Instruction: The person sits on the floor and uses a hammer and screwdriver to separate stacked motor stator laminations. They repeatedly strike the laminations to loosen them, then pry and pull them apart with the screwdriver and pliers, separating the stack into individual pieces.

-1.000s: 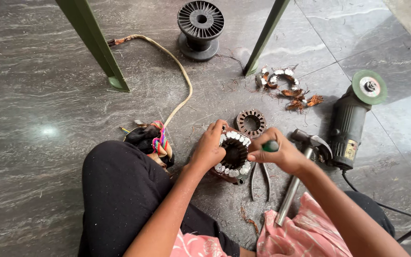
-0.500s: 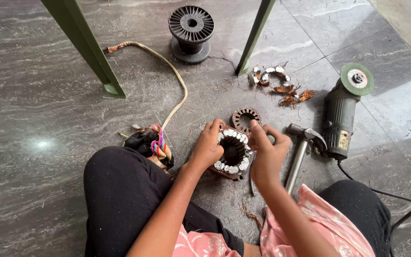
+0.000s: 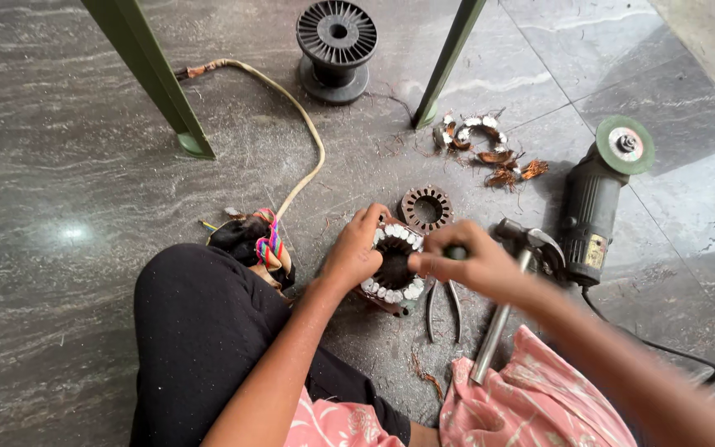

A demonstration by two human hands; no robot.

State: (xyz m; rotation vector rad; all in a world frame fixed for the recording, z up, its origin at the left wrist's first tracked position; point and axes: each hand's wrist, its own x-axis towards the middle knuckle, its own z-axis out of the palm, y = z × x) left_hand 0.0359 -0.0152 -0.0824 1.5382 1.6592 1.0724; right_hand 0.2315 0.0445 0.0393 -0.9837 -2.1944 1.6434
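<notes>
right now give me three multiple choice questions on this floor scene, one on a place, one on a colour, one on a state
1. Where is the black spool?
A. at the top, between the two green legs
B. on the person's lap
C. on top of the grinder

2. What colour is the grinder disc?
A. red
B. green
C. yellow

3. How is the motor ring being handled?
A. lying untouched
B. left hand steadies it while the right hand holds a small tool over it
C. lifted overhead in both hands

Answers:
1 A: it stands on the floor between the green legs.
2 B: the round disc at the grinder's head is green.
3 B: left fingers rest on the ring's rim and the right grip closes on a dark-handled tool.
</notes>
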